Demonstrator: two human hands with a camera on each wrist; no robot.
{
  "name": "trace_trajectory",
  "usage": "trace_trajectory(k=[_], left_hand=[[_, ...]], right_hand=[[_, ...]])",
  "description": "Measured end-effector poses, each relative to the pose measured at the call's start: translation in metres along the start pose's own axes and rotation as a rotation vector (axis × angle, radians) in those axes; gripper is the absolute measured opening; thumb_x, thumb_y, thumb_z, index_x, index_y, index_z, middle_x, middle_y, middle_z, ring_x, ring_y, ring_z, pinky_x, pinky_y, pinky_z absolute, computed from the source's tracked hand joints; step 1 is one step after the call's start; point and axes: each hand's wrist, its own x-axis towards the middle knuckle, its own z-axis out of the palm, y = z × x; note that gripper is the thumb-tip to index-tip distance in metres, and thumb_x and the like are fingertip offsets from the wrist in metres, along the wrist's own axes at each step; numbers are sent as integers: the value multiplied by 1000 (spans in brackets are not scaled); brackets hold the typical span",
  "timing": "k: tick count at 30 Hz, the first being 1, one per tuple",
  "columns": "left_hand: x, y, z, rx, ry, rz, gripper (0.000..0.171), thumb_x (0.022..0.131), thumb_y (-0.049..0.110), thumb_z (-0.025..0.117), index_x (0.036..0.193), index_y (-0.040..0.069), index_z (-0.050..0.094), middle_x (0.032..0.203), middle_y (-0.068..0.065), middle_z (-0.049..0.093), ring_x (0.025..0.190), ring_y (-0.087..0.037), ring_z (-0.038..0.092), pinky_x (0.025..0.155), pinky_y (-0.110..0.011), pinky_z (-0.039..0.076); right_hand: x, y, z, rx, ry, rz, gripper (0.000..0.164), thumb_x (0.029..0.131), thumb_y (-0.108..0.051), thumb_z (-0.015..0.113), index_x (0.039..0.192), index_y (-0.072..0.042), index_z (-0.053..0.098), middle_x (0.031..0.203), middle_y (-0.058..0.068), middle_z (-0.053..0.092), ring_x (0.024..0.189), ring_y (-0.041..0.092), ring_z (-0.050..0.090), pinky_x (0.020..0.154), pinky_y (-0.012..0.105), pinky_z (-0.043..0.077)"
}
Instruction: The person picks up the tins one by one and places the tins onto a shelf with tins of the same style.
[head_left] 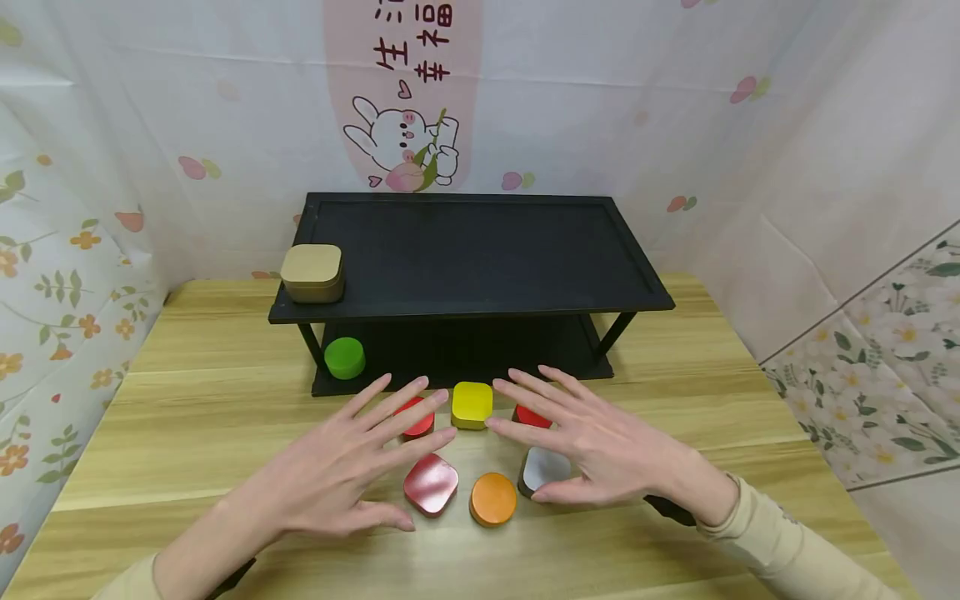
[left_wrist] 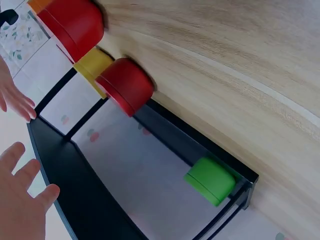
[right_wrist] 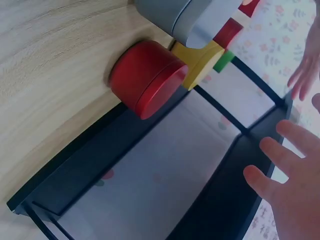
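Observation:
My left hand [head_left: 352, 462] hovers palm down with spread fingers, holding nothing. Its fingers overlap a red round tin [head_left: 422, 423] in the head view, and a glossy dark red square tin [head_left: 431, 485] lies beside the thumb. Likewise spread and holding nothing, my right hand [head_left: 592, 437] partly covers a silver square tin [head_left: 545, 469] and another red round tin [head_left: 531, 416]. Between the hands stand a yellow square tin [head_left: 472, 404] and an orange round tin [head_left: 492, 498]. In the left wrist view, a green round tin [left_wrist: 211, 181] shows on the lower shelf.
A black two-tier rack [head_left: 480, 258] stands at the back of the wooden table [head_left: 225, 367]. On its top left corner is a gold square tin [head_left: 312, 272]. Printed cloth [head_left: 562, 100] hangs behind the rack and along both sides.

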Motion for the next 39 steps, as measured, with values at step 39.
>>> trace_trajectory(k=[39], left_hand=[[-14, -11, -1, -137, 260, -263, 78, 101, 70, 40, 159, 18, 41, 169, -6, 33, 152, -28, 35, 134, -27, 10]], right_hand=[[-20, -7, 12, 97, -1, 230, 92, 83, -61, 78, 160, -30, 38, 160, -2, 45, 139, 20, 51, 109, 48, 54]])
